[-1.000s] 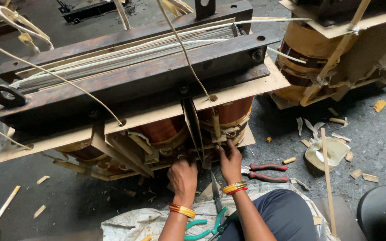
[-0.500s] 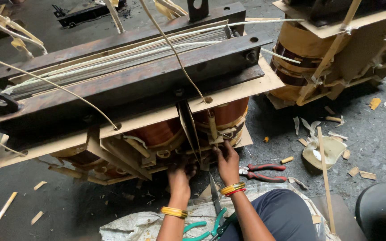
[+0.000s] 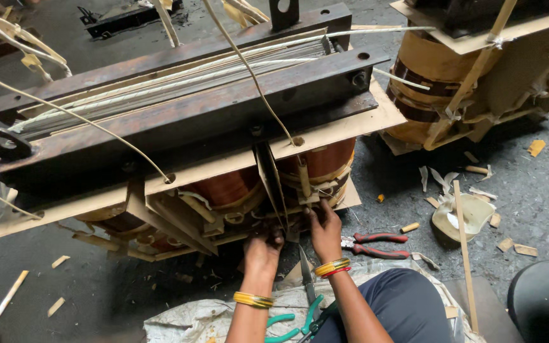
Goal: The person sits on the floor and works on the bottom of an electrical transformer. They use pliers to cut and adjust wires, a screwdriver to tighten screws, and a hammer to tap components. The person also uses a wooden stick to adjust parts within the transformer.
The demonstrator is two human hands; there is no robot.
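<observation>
A large old transformer core (image 3: pixel 179 108) with rusty steel clamps, cardboard insulation sheets and copper-coloured coils (image 3: pixel 223 187) stands in front of me. My left hand (image 3: pixel 262 251) reaches under its lower edge, fingers curled among the insulation strips between two coils. Beside it, my right hand (image 3: pixel 324 223) presses its fingers onto the strips and wiring at the base of the right coil (image 3: pixel 322 162). What either hand grips is hidden by the fingers. Both wrists carry yellow bangles.
Red-handled pliers (image 3: pixel 376 244) lie on the floor right of my right hand. Green-handled cutters (image 3: pixel 300 321) rest on a white sack (image 3: pixel 192 324) by my knee. A second transformer (image 3: pixel 471 70) stands at the right. Cardboard scraps, a wooden strip (image 3: pixel 464 254) and a shallow bowl (image 3: pixel 462 216) litter the floor.
The view has tilted slightly. My left hand has pushed further up under the core's edge. My right hand stays at the base of the right coil.
</observation>
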